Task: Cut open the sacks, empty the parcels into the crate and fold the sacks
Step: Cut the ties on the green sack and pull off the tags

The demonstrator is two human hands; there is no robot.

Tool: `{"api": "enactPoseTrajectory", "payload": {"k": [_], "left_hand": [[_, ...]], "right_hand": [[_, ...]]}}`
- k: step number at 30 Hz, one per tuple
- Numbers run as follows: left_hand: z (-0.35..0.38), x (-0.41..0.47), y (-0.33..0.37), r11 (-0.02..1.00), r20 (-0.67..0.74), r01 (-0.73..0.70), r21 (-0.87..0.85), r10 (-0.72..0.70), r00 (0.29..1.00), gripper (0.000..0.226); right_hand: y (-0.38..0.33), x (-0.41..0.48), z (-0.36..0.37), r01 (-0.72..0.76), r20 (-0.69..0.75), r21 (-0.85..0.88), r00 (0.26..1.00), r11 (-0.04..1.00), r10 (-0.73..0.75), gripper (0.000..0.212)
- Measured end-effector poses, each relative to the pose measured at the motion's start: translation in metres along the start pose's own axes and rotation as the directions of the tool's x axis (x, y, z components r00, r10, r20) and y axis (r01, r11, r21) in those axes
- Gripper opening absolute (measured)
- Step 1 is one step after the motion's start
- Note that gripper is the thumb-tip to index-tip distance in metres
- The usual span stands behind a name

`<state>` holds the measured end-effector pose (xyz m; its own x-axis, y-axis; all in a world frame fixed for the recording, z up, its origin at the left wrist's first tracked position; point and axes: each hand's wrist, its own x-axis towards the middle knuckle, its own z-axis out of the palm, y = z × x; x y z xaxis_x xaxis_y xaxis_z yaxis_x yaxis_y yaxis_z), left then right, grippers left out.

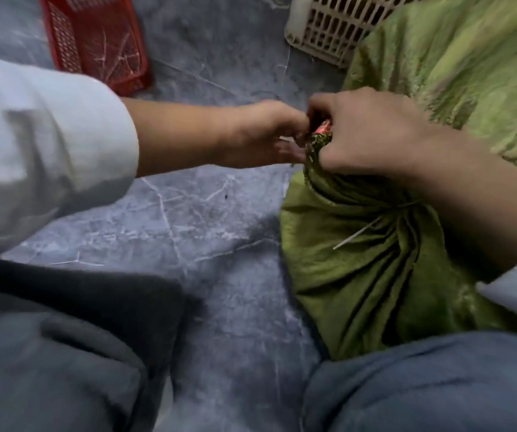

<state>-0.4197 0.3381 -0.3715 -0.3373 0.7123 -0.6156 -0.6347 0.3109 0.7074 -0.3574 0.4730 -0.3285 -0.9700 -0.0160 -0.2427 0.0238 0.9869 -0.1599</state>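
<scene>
A green woven sack (369,275) lies on the floor at the right, its neck gathered and tied with a thin white string (357,233). My right hand (372,135) grips the bunched neck from above. Something small and red (322,130) shows between the fingers; what it is cannot be told. My left hand (269,135) reaches in from the left, and its fingertips pinch at the tip of the neck. A second green sack (456,67) bulges behind, at the upper right. The frame is blurred around the hands.
A beige slatted plastic crate (322,29) stands at the top, partly behind the far sack. A red perforated plastic basket (95,39) lies at the upper left. The floor is grey marbled tile (204,219). My knees in blue-grey trousers fill the bottom.
</scene>
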Motion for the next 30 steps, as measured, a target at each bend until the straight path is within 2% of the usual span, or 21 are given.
{"api": "enactPoseTrajectory", "payload": {"k": [2,3,5,8,10,13,15,18,19,21,23,24,27,30], "left_hand": [[-0.009,-0.010,-0.020,0.996,0.037,0.020,-0.089,-0.017,0.999,0.047],[-0.011,-0.019,-0.026,0.991,0.051,-0.011,-0.136,0.018,0.999,0.052],[-0.016,-0.036,-0.033,0.973,0.026,-0.063,-0.224,0.071,0.997,0.059],[-0.016,-0.064,-0.043,0.973,-0.054,-0.207,-0.106,0.202,0.978,0.073],[-0.012,-0.083,-0.046,0.973,-0.116,-0.231,-0.007,0.229,0.967,0.088],[-0.010,-0.100,-0.056,0.951,-0.241,-0.299,0.082,0.310,0.920,0.100],[-0.008,-0.100,-0.065,0.941,-0.283,-0.328,0.084,0.338,0.898,0.099],[0.000,-0.093,-0.062,0.931,-0.289,-0.344,0.122,0.365,0.885,0.072],[0.002,-0.088,-0.057,0.921,-0.265,-0.359,0.153,0.388,0.883,0.064],[0.005,-0.076,-0.046,0.880,-0.190,-0.431,0.200,0.467,0.864,0.057],[0.015,-0.062,-0.039,0.834,-0.084,-0.509,0.213,0.535,0.841,0.057],[0.022,-0.053,-0.038,0.819,-0.031,-0.533,0.212,0.551,0.834,0.057],[0.048,-0.025,-0.041,0.783,0.086,-0.578,0.232,0.575,0.814,0.052],[0.079,0.007,-0.037,0.738,0.182,-0.617,0.273,0.590,0.787,0.047]], "right_hand": [[-0.003,0.005,0.007,-0.029,0.060,0.184,0.998,0.982,0.018,0.026],[-0.006,0.008,0.010,-0.041,0.067,0.304,0.998,0.952,0.021,0.021],[-0.017,0.014,0.014,-0.030,0.011,0.444,1.000,0.895,0.029,0.015],[-0.043,0.016,0.012,0.077,-0.132,0.553,0.991,0.830,-0.005,0.021],[-0.060,0.011,0.007,0.138,-0.153,0.635,0.987,0.760,-0.051,0.029],[-0.082,0.000,0.012,0.178,-0.039,0.761,0.972,0.623,-0.231,0.038],[-0.081,-0.004,0.017,0.135,0.076,0.821,0.937,0.554,-0.341,0.046],[-0.048,-0.006,0.006,-0.013,0.256,0.848,0.885,0.530,-0.388,0.069],[-0.035,-0.007,-0.004,-0.085,0.340,0.848,0.845,0.523,-0.413,0.081],[-0.016,-0.012,-0.022,-0.126,0.480,0.809,0.705,0.575,-0.522,0.091],[-0.003,-0.020,-0.031,-0.027,0.556,0.726,0.610,0.687,-0.564,0.076],[0.005,-0.025,-0.030,-0.014,0.604,0.655,0.611,0.755,-0.512,0.067],[0.031,-0.046,-0.029,-0.057,0.654,0.463,0.695,0.884,-0.298,0.049],[0.066,-0.071,-0.036,-0.168,0.663,0.320,0.743,0.932,-0.094,0.060]]}}
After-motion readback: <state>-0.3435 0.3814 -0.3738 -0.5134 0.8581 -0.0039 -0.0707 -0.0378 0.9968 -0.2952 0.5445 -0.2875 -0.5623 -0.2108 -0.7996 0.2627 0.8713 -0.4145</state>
